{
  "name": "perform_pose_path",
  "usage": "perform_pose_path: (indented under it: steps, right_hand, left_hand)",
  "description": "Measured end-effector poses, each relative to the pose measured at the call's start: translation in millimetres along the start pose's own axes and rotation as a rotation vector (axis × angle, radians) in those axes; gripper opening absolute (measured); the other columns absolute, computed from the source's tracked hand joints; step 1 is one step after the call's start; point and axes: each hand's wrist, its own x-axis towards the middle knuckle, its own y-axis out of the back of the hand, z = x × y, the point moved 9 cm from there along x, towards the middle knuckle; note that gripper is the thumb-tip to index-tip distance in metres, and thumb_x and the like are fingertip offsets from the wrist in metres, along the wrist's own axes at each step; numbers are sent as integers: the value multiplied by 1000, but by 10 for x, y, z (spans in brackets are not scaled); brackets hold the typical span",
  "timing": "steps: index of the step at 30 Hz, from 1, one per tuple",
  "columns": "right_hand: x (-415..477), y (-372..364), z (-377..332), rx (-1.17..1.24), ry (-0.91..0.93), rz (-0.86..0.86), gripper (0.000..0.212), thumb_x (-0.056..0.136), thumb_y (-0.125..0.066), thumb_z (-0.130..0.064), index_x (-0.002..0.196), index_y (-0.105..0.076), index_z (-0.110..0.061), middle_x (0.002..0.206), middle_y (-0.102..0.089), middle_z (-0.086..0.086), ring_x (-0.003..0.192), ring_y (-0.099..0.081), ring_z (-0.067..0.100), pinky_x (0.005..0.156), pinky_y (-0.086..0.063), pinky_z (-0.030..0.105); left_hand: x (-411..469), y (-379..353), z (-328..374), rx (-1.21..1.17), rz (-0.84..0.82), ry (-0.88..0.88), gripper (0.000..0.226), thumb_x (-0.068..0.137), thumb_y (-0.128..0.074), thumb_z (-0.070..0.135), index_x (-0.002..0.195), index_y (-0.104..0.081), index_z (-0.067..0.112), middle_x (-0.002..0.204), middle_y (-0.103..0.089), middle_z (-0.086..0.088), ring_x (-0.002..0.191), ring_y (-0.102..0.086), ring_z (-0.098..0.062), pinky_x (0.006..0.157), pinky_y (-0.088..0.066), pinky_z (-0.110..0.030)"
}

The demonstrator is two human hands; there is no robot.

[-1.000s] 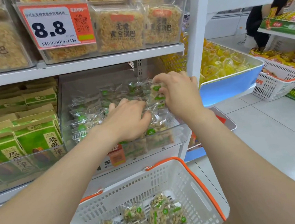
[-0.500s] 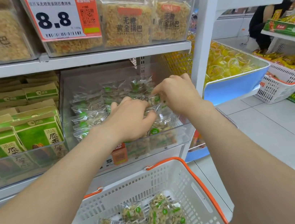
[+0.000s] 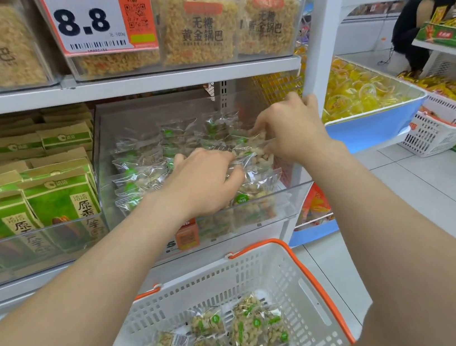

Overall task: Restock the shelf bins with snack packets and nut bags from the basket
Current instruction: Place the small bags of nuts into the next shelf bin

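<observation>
Now, left hand (image 3: 207,183) and right hand (image 3: 289,130) each pinched one nut bag (image 3: 250,153) in their grip, likely squaring it into the bin (image 3: 292,202) beneath.

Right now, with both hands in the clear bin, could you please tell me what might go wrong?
The nut bags under the left hand are heaped near the front wall of the clear bin, so one may slide over it. The right hand pinches one from the pile; pulling it could drag neighbours askew. The rows of bags at the bin's left could get nudged out of line.
</observation>
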Motion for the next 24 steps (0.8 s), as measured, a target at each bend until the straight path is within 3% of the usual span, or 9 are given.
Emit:
perform_pose_path:
  steps: [5, 8, 10, 13, 15, 18, 20, 22, 24]
  right_hand:
    - [-125, -119, 29, -55, -31, 33, 27, 83, -77, -12, 91, -81, -37, 103, -63, -3, 108, -41, 34, 81, -19, 40]
    - [-172, -89, 64, 21, -30, 71, 24, 86, -78, -21, 100, -81, -40, 111, -60, -2, 112, -41, 34, 82, -18, 40]
    - [-238, 10, 105, 121, -66, 139, 20, 93, -73, -26, 107, -79, -39, 115, -63, -2, 115, -45, 34, 86, -21, 40]
    - [-420, 209, -2, 269, -37, 271, 26, 97, -59, -18, 107, -79, -31, 104, -70, -1, 105, -56, 33, 85, -38, 42]
    - [-584, 329, -140, 403, 29, 304, 28, 93, -55, -14, 105, -79, -23, 96, -72, 2, 95, -64, 31, 81, -50, 44]
    - [-908, 510, -324, 577, 107, 315, 28, 79, -53, -10, 89, -78, -18, 85, -73, -2, 82, -68, 21, 75, -54, 37]
    - [-1093, 540, -431, 629, 119, 232, 27, 71, -51, -9, 76, -76, -20, 73, -71, -7, 72, -65, 17, 70, -54, 35]
    - [-1242, 426, -564, 616, 124, 34, 27, 68, -49, -10, 69, -74, -23, 65, -68, -8, 65, -60, 14, 66, -55, 35]
    - [-1425, 189, -737, 568, 190, -231, 30, 69, -51, -5, 73, -76, -22, 67, -69, -8, 65, -57, 12, 67, -55, 33]
  left_hand:
    - [-23, 47, 44, -36, 12, 10, 47, 104, -34, 46, 129, -64, 21, 111, -73, 0, 114, -63, -31, 98, -39, -53]
    - [-86, 140, 81, -35, 83, -2, 44, 106, -37, 46, 128, -67, 22, 116, -75, -2, 114, -65, -31, 102, -43, -51]
    - [-174, 250, 172, 47, 185, -51, 42, 106, -36, 44, 115, -70, 21, 108, -75, 1, 107, -67, -27, 97, -44, -46]
    - [-379, 443, 335, 47, 340, -116, 34, 103, -43, 41, 108, -71, 22, 103, -74, 4, 103, -64, -24, 93, -45, -44]
    - [-554, 579, 451, 11, 449, -162, 26, 98, -50, 39, 100, -68, 21, 92, -68, 5, 92, -60, -24, 83, -44, -42]
    - [-832, 696, 582, -18, 541, -229, 15, 90, -60, 32, 85, -58, 18, 74, -48, 7, 72, -45, -21, 65, -36, -37]
    - [-1002, 673, 627, -32, 543, -285, 20, 89, -61, 31, 74, -56, 19, 64, -47, 8, 62, -46, -20, 56, -36, -35]
    - [-1158, 488, 685, 8, 493, -389, 31, 91, -57, 34, 63, -54, 20, 56, -49, 6, 51, -49, -21, 46, -38, -33]
    - [-1270, 88, 747, 53, 302, -518, 38, 92, -56, 35, 57, -51, 20, 50, -47, 4, 44, -46, -22, 41, -36, -28]
